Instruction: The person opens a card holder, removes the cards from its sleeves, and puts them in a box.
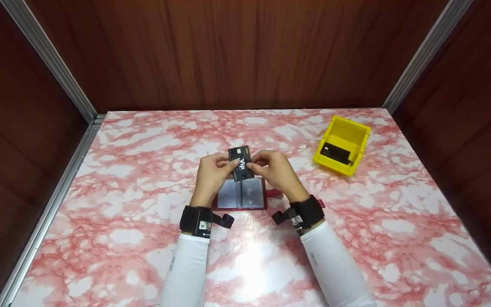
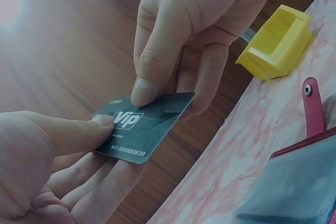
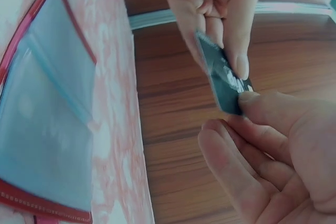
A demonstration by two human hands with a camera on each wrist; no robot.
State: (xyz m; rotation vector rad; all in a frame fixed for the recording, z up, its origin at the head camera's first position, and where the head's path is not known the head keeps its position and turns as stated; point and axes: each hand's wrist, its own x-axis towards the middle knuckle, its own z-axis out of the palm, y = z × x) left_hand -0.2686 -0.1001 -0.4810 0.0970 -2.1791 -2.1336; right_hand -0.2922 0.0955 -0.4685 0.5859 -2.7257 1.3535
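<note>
A black VIP card (image 1: 241,172) is held up between both hands, above the far edge of an open red card holder (image 1: 228,195) with clear sleeves. My left hand (image 1: 212,175) pinches the card's left side, thumb on the printed face and fingers behind. On the opposite edge, my right hand (image 1: 278,172) pinches it the same way. In the left wrist view the card (image 2: 157,129) shows a white "Vip" print and a number line. The holder (image 3: 44,98) lies flat on the table in the right wrist view, its strap with a snap (image 2: 311,103) spread out sideways.
A yellow bin (image 1: 350,132) stands at the right back of the table, with a black card (image 1: 335,152) inside. The marbled red and white table (image 1: 143,256) is bounded by brown wood-look panels (image 1: 237,55) at the back and sides.
</note>
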